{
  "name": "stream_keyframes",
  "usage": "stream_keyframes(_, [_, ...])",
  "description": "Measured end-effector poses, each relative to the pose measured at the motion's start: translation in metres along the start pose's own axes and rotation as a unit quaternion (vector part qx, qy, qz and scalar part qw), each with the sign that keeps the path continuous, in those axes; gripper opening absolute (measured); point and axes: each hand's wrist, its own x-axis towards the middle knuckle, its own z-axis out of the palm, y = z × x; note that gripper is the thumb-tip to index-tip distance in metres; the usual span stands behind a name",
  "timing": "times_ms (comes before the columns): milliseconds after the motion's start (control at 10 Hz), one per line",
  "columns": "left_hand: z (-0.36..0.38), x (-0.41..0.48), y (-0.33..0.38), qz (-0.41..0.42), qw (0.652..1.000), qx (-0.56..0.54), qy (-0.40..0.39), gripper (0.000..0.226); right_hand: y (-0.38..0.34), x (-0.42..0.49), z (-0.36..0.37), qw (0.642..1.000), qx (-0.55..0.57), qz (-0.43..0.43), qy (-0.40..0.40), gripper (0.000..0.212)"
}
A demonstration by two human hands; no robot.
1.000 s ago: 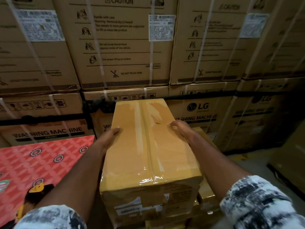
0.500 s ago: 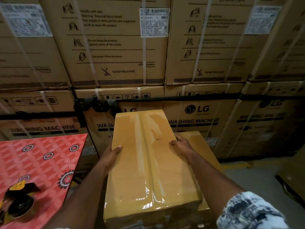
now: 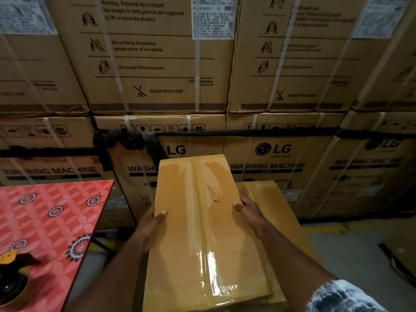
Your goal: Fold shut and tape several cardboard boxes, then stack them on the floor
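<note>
**Cardboard box poised over the stack**

The left hand [image 3: 148,224] is gripping the left long edge of the taped box [image 3: 202,233]. Its thumb is lying over the top face and its fingers are running down the side wall, out of sight. The right hand [image 3: 247,210] is mirroring it on the opposite edge, with the thumb on top and the fingers wrapping over the rim. Both hands are half-closed around this box and holding nothing else.

The box is sitting between them, its centre seam sealed under glossy tape. It is overlapping a second taped box [image 3: 274,203] that is lying lower and to the right; whether the two are touching, I cannot tell.

By my judgement this is the stacking step. Doing it well is a matter of lining the edges up with the lower box before letting go, bringing it down flat rather than corner-first, and getting the fingers clear of the underside.

To the left, a red patterned table [image 3: 45,217] is carrying a tape dispenser [image 3: 13,280]. Behind, strapped washing machine cartons [image 3: 281,154] are forming a wall, and grey floor [image 3: 349,255] is showing at the right.
</note>
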Motion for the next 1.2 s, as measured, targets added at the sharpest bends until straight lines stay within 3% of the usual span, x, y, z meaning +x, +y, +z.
stream_keyframes(200, [0.002, 0.008, 0.001, 0.007, 1.000, 0.011, 0.002, 0.045, 0.002, 0.006, 0.005, 1.000, 0.000, -0.013, 0.020, 0.048])
stream_keyframes(400, [0.011, 0.006, 0.003, 0.020, 0.999, 0.033, -0.009, 0.047, 0.007, 0.004, 0.007, 0.989, -0.123, -0.038, 0.070, 0.037])
stream_keyframes(500, [0.014, 0.005, 0.004, 0.025, 0.997, 0.074, 0.004, 0.052, 0.011, -0.004, 0.010, 0.951, -0.283, -0.073, 0.103, 0.041])
stream_keyframes(600, [0.015, 0.001, 0.006, 0.027, 0.992, 0.122, 0.021, 0.055, 0.008, -0.014, 0.017, 0.917, -0.373, -0.078, 0.114, 0.045])
stream_keyframes(800, [0.015, -0.022, 0.011, 0.044, 0.980, 0.194, 0.022, 0.059, 0.010, -0.036, 0.030, 0.877, -0.455, -0.117, 0.098, 0.055])
stream_keyframes(1200, [-0.021, -0.081, 0.033, 0.063, 0.990, 0.120, 0.024, 0.047, -0.021, -0.080, 0.125, 0.872, -0.445, -0.202, 0.036, 0.058])
